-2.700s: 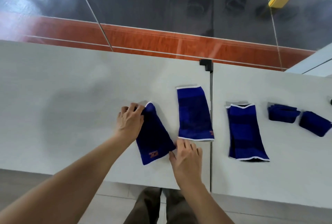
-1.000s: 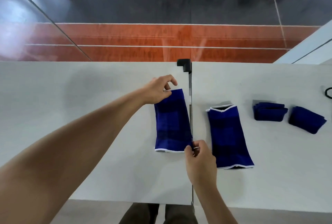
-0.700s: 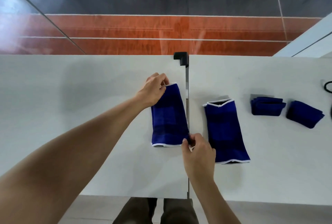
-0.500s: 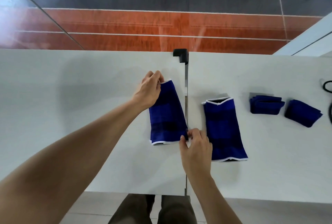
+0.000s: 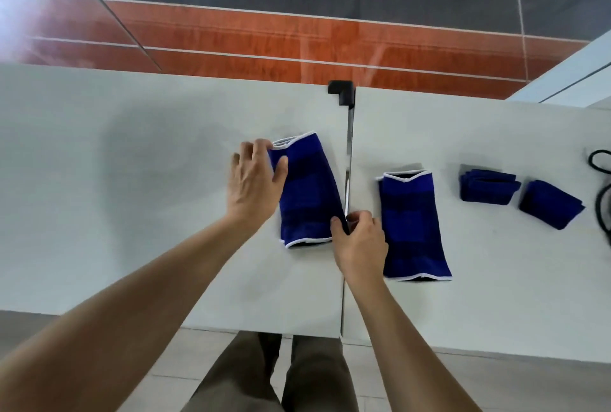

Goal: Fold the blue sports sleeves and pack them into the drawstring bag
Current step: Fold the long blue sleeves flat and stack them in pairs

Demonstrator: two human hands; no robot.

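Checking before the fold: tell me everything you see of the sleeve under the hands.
The sleeve is dark blue knit-looking cloth with darker bands and white trim at both open ends. It lies flat and unfolded on the table, slightly tilted. The left hand rests on its far left corner; the right hand pinches its near right corner.

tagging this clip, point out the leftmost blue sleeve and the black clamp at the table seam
leftmost blue fabric sleeve (image 5: 307,193), head view, middle band
black plastic clamp at table seam (image 5: 340,89), head view, top face
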